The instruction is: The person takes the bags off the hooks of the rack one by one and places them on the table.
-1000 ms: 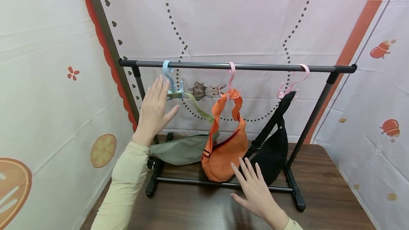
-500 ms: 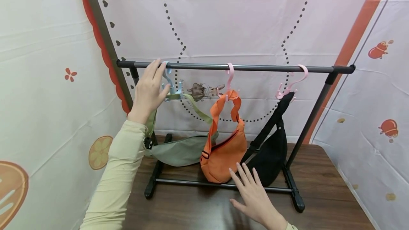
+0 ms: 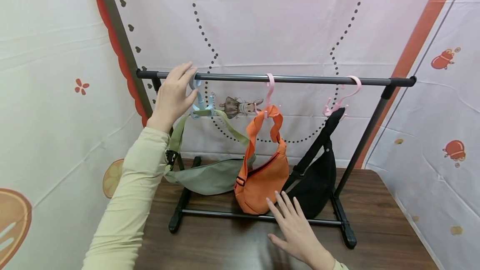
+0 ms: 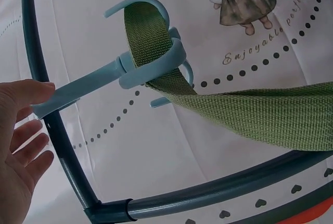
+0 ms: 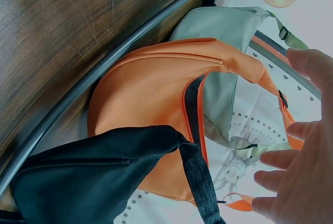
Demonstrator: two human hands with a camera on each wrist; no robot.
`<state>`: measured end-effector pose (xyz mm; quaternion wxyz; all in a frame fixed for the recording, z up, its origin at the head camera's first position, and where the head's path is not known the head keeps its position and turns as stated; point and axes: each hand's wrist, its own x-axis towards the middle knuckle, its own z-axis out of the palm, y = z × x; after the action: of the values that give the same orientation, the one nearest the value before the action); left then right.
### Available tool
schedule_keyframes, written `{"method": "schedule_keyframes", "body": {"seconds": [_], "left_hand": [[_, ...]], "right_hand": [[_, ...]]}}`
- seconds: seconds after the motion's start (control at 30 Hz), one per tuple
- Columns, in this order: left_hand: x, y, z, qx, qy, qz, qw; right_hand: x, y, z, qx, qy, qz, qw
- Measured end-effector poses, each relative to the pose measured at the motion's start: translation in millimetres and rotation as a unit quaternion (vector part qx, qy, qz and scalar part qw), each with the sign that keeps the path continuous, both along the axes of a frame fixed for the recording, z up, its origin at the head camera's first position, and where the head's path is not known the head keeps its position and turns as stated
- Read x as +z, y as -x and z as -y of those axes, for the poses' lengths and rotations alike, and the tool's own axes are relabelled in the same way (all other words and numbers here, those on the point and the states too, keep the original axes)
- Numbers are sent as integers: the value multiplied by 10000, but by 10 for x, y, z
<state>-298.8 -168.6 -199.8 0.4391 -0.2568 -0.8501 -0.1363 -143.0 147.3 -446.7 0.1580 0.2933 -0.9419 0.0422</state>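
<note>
My left hand (image 3: 174,95) is at the left end of the rail, its thumb and fingers pinching the top of a light blue bag hook (image 4: 93,81). From that hook hangs the green strap (image 4: 265,122) of a grey-green waist bag (image 3: 213,177). An orange sling bag (image 3: 262,182) hangs from a pink hook (image 3: 270,88) mid-rail. Farther right, a black sling bag (image 3: 320,178) hangs from another pink hook (image 3: 346,95). My right hand (image 3: 298,234), fingers spread, hovers in front of the orange and black bags and holds nothing.
A black metal rack stands on a dark wood table (image 3: 390,220), with a top rail (image 3: 307,79) and a low crossbar (image 3: 232,213). Printed white cloth (image 3: 281,24) hangs behind and on both sides, close to the left arm.
My left hand has moved up and slightly left from beside the blue hook to its top at the rail, closing on it. The right hand has barely moved.
</note>
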Motion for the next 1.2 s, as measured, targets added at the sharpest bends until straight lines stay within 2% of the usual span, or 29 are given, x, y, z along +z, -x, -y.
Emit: {"method": "schedule_keyframes", "body": {"seconds": [0.23,0.43,0.57,0.73,0.87,1.07,1.2], "left_hand": [[3,14,32,-143,150,21,9998],[0,14,48,-90,177,93,9998],[5,9,49,-118,133,108,9998],[35,8,37,-145,96,157,9997],[58,7,20,-103,84,272,9995],[60,-3,15,-43,39,382,9993],[53,-9,18,3,12,433,9991]], "right_hand": [[12,2,38,-19,-70,174,9998],[35,33,94,69,-37,-25,10000],[116,70,148,184,-48,-109,9998],[297,147,228,304,52,-292,9991],[471,245,324,523,287,-752,9954],[797,452,551,1102,760,-1612,9778],[1020,614,720,1333,956,-1935,9673]]}}
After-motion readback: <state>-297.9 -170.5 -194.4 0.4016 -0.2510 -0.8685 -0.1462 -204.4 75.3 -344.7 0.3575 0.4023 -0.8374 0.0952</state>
